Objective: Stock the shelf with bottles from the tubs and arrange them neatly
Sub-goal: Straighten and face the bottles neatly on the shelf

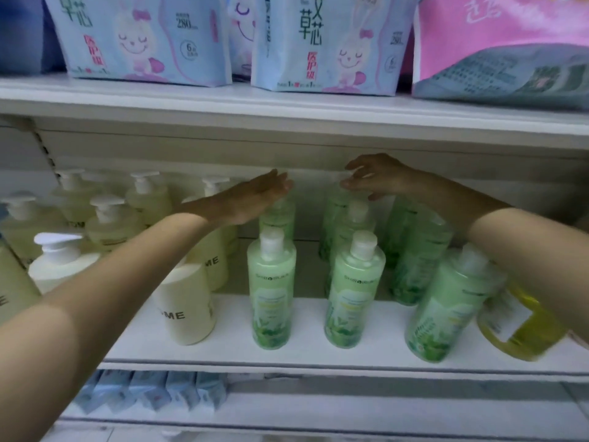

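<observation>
Several green bottles with white caps stand in rows on the white shelf (pixel 223 352). My left hand (pixel 255 197) reaches deep into the shelf, fingers straight, resting against the top of a rear green bottle (pixel 278 215). My right hand (pixel 373 178) hovers over another rear green bottle (pixel 334 215), its fingers curled down around the cap; the cap itself is hidden by the fingers. Two green bottles (pixel 272 288) (pixel 352 291) stand at the front, with a third (pixel 446 307) leaning under my right forearm.
Cream pump bottles (pixel 186 304) fill the shelf's left half. A yellow jug (pixel 522 327) lies at the right end. Blue packs (pixel 146 39) and a pink pack (pixel 503 43) sit on the shelf above, which hangs low over my hands. Small blue packets (pixel 153 390) line the shelf below.
</observation>
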Demonstrator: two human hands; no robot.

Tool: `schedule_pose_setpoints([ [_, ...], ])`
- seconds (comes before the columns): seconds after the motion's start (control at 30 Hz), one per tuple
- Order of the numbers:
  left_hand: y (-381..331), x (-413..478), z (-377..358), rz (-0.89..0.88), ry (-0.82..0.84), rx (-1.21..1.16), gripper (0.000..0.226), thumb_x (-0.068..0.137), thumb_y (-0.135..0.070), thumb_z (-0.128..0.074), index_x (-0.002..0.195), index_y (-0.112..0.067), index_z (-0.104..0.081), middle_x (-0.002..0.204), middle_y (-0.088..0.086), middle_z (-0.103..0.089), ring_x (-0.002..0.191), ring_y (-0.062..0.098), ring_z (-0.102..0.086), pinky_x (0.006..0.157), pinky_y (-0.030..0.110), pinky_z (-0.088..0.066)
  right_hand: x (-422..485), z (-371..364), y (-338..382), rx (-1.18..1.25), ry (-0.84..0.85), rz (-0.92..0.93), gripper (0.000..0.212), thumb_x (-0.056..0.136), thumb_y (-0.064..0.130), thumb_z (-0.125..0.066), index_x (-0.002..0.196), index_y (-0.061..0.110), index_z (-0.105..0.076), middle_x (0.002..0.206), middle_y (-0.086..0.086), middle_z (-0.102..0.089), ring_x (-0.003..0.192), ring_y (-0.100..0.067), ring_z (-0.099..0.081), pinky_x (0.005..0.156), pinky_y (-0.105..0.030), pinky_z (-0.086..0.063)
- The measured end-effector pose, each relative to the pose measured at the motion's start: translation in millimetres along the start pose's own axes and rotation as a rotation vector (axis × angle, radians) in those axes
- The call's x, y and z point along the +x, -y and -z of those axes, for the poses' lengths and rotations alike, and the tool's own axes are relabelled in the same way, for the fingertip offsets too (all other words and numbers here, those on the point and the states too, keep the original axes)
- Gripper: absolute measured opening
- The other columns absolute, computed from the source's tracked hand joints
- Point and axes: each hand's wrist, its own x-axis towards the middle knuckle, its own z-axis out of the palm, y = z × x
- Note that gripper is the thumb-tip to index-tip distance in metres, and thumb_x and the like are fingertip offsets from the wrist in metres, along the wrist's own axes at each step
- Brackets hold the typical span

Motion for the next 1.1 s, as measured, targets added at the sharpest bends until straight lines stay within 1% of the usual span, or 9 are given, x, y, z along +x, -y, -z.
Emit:
schedule_pose_setpoints([
  [0.13, 4, 5, -1, -0.010, -0.001, -0.039, 0.050, 0.103, -0.035, -0.027, 0.150, -0.020, -0.021, 0.160, -0.002, -0.013, 0.147, 0.016, -0.012, 0.111, 0.022, -0.012, 8, -4, -7, 0.061, 0.057, -0.030, 0.064, 0.077, 0.029, -0.076, 0.133, 0.014, -0.050, 0.128, -0.008, -0.053, 0.114, -0.023, -0.055, 0.087, -0.035, -0.053],
  [0.27, 12, 10, -4, -0.024, 0.008, -0.073, 0.050, 0.103, -0.036, -0.028, 0.150, -0.022, -0.021, 0.160, -0.002, -0.014, 0.147, 0.016, -0.013, 0.112, 0.023, -0.012, 12, -8, -12, 0.121, 0.104, -0.010, 0.059, 0.080, 0.024, -0.074, 0.133, 0.013, -0.050, 0.124, -0.006, -0.057, 0.098, -0.014, -0.060, 0.064, -0.017, -0.051],
  [0.33, 17, 15, -3, -0.004, 0.002, -0.101, 0.054, 0.100, -0.043, -0.030, 0.150, -0.024, -0.022, 0.159, -0.004, -0.017, 0.146, 0.015, -0.015, 0.110, 0.021, -0.013, 12, -9, -12, 0.150, 0.136, -0.013, 0.047, 0.082, 0.022, -0.072, 0.125, 0.014, -0.054, 0.112, -0.001, -0.061, 0.086, -0.006, -0.059, 0.055, -0.011, -0.048],
  [0.4, 21, 18, 0, 0.027, -0.006, -0.079, 0.064, 0.093, -0.058, -0.028, 0.151, -0.031, -0.021, 0.159, -0.008, -0.018, 0.146, 0.014, -0.016, 0.112, 0.024, -0.011, 13, -9, -14, 0.164, 0.166, -0.013, 0.050, 0.082, 0.022, -0.072, 0.129, 0.014, -0.054, 0.115, -0.002, -0.061, 0.086, -0.004, -0.059, 0.054, -0.010, -0.048],
  [0.47, 25, 20, 3, 0.044, 0.001, -0.007, 0.079, 0.078, -0.073, -0.021, 0.150, -0.038, -0.017, 0.159, -0.013, -0.015, 0.146, 0.013, -0.015, 0.119, 0.034, -0.010, 12, -9, -13, 0.183, 0.183, -0.017, 0.047, 0.083, 0.022, -0.071, 0.127, 0.017, -0.054, 0.116, -0.003, -0.062, 0.088, -0.005, -0.061, 0.058, -0.012, -0.052],
  [0.53, 26, 21, 3, 0.043, 0.002, 0.032, 0.084, 0.073, -0.076, -0.018, 0.150, -0.041, -0.016, 0.159, -0.015, -0.013, 0.146, 0.012, -0.014, 0.120, 0.038, -0.010, 11, -10, -13, 0.182, 0.208, -0.008, 0.039, 0.084, 0.022, -0.070, 0.121, 0.019, -0.058, 0.111, -0.002, -0.065, 0.090, -0.008, -0.063, 0.071, -0.019, -0.055],
  [0.7, 25, 24, 4, 0.041, 0.034, 0.049, 0.083, 0.075, -0.074, -0.017, 0.150, -0.040, -0.013, 0.159, -0.015, -0.010, 0.146, 0.011, -0.011, 0.120, 0.037, -0.009, 15, -12, -15, 0.155, 0.208, 0.022, 0.038, 0.081, 0.019, -0.073, 0.117, 0.014, -0.061, 0.110, -0.004, -0.067, 0.098, -0.017, -0.064, 0.082, -0.031, -0.054],
  [0.87, 28, 25, 1, 0.046, 0.050, 0.025, 0.080, 0.077, -0.072, -0.019, 0.150, -0.040, -0.010, 0.159, -0.017, -0.007, 0.147, 0.009, -0.008, 0.120, 0.035, -0.006, 21, -16, -18, 0.186, 0.212, 0.027, 0.036, 0.080, 0.016, -0.074, 0.114, 0.011, -0.063, 0.108, -0.006, -0.067, 0.096, -0.019, -0.064, 0.083, -0.034, -0.054],
  [1.1, 29, 25, 2, 0.024, 0.051, 0.047, 0.074, 0.085, -0.069, -0.016, 0.151, -0.037, -0.008, 0.159, -0.019, -0.004, 0.146, 0.005, -0.003, 0.119, 0.032, -0.004, 32, -17, -24, 0.229, 0.194, 0.044, 0.030, 0.076, 0.019, -0.076, 0.104, 0.016, -0.066, 0.108, -0.008, -0.068, 0.101, -0.025, -0.064, 0.092, -0.044, -0.052],
])
